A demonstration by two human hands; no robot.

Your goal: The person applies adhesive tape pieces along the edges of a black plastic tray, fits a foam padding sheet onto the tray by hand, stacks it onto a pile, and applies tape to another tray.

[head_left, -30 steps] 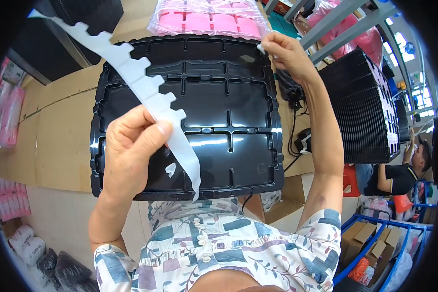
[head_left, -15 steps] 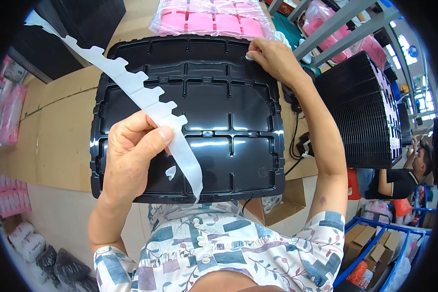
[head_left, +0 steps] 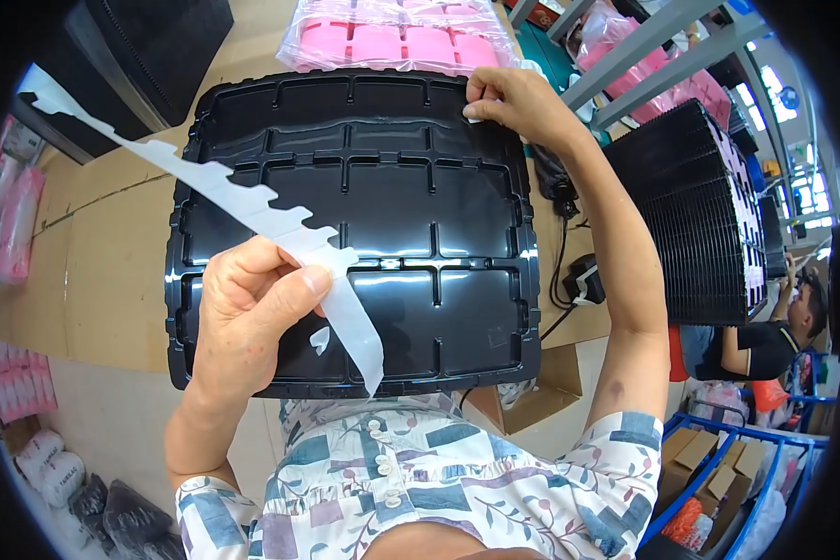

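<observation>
With its grip closed mid-length, apparently leaving both ends free, my left hand [head_left: 243, 317] holds a white, notched, paper-like strip [head_left: 222, 192] above the black moulded plastic tray [head_left: 392, 217]; my right hand [head_left: 525, 105] pinches a small white scrap [head_left: 472, 114] at its far right corner.

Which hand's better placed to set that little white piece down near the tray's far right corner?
Right, I'd say. Your right hand pinches the small white piece near that corner of the black tray; your left hand grips the long white strip farther off.
</observation>
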